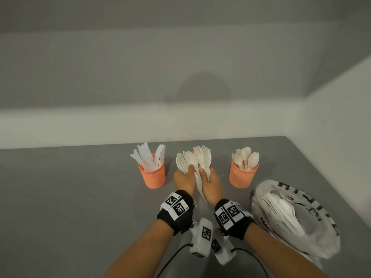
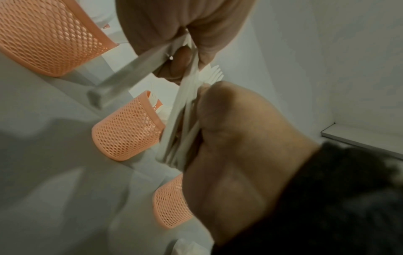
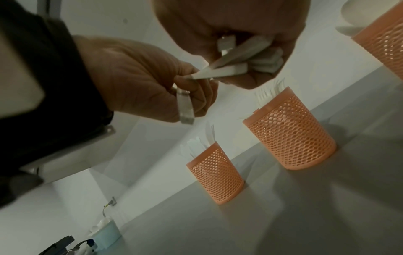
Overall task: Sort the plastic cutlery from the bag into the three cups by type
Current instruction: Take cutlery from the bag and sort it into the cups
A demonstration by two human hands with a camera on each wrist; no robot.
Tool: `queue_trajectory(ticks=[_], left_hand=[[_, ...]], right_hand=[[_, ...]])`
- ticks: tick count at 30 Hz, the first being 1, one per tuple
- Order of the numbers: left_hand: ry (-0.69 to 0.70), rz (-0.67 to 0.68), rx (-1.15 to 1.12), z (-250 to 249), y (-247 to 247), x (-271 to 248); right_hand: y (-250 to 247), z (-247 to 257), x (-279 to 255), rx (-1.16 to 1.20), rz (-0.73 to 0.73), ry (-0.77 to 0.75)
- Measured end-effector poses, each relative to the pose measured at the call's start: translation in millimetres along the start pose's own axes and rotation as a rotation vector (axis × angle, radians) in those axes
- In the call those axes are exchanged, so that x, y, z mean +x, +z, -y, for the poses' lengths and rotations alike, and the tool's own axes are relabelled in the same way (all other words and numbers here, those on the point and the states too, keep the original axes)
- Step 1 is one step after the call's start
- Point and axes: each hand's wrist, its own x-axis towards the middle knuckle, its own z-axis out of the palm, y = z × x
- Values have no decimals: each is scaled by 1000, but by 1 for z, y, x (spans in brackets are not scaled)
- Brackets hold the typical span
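Observation:
Both hands meet above the grey table [image 1: 80, 197], gripping a fanned bunch of white plastic forks and spoons [image 1: 193, 159]. My left hand [image 1: 185, 174] curls round part of the bunch [image 2: 185, 110], and my right hand [image 1: 207, 177] curls round the other handles [image 3: 246, 57]. Three orange mesh cups stand in a row. The knife cup [image 1: 153, 175] is on the left and the spoon cup [image 1: 243, 176] on the right. The hands hide the fork cup [image 3: 290, 134] in the head view. The printed plastic bag [image 1: 313, 197] lies open at the right with more cutlery [image 1: 281, 211] inside.
A white wall runs close behind the cups and along the table's right side. In the right wrist view a pale blue container [image 3: 106, 231] and some dark items [image 3: 63, 245] sit far off to the left. Black cables [image 1: 172, 259] trail from the wrists.

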Motion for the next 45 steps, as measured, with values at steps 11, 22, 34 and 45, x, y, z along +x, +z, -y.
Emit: queue_trajectory(ticks=[11,22,34,45], left_hand=[[-2,57,137,-1,4,25],[387,92,37,-58,34,74],[413,110,118,-5,57,107],[803,160,407,4,46,83]], right_hand=[[-28,-9,11,-175,-147,65],[-70,-8,15,238,26,114],[-88,-19,31,343,-44,207],[-78,-20,33,364,84,258]])
